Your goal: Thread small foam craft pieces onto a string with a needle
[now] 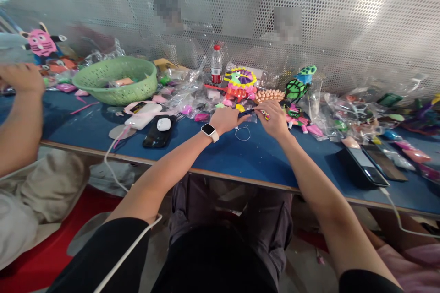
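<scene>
My left hand, with a watch on its wrist, is closed around a dark slim tool that points right. The tool's tip reaches the fingertips of my right hand. Those fingers are closed on a small yellow, red and white piece, partly hidden by the hand. On the blue table just below lies a thin pale loop of string. Behind my hands stand a colourful clay figure with a yellow-edged purple shell and a peach spiky clay piece.
A green basket, a bottle with a red cap and a phone with a white case on it stand leftward. Clay packets and plastic bags line the back. A co-worker's arm is at far left; another phone lies right.
</scene>
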### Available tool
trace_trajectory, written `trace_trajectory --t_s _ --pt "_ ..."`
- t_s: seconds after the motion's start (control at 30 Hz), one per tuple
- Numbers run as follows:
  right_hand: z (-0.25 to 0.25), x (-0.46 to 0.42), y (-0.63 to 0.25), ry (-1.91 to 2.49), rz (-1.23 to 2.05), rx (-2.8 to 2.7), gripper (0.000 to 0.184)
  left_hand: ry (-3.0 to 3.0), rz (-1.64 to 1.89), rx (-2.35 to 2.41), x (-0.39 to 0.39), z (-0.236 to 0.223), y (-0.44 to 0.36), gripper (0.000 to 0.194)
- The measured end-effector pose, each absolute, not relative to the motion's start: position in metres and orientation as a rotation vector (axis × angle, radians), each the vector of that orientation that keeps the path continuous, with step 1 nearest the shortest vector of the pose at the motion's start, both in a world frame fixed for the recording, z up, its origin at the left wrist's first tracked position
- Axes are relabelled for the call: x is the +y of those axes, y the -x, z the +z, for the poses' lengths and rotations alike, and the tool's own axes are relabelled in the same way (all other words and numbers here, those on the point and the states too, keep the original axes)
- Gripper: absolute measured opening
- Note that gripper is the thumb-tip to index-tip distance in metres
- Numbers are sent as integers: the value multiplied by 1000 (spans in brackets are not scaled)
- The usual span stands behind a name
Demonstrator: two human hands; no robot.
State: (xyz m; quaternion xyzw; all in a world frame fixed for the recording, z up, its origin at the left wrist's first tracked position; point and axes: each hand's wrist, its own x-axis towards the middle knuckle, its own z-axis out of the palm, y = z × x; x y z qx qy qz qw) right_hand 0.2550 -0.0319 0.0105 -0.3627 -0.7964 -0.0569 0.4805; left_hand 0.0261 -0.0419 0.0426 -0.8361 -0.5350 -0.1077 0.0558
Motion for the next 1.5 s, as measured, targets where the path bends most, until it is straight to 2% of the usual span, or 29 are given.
trace_trajectory --t_s 0.4,0.83,1.2,1.5 --pt "8 -36 -247 884 -169 -1872 20 2537 -356 -1634 -46 44 -30 77" --pt "3 -32 -249 847 -345 -1845 18 2497 -388 -1617 -45 38 -32 74" --pt "4 -34 -241 832 -469 -1649 21 2484 -864 -1709 -33 20 -34 69" --pt "7 -34 -244 910 -138 -1315 22 2340 -1231 -1541 -8 21 -11 69"
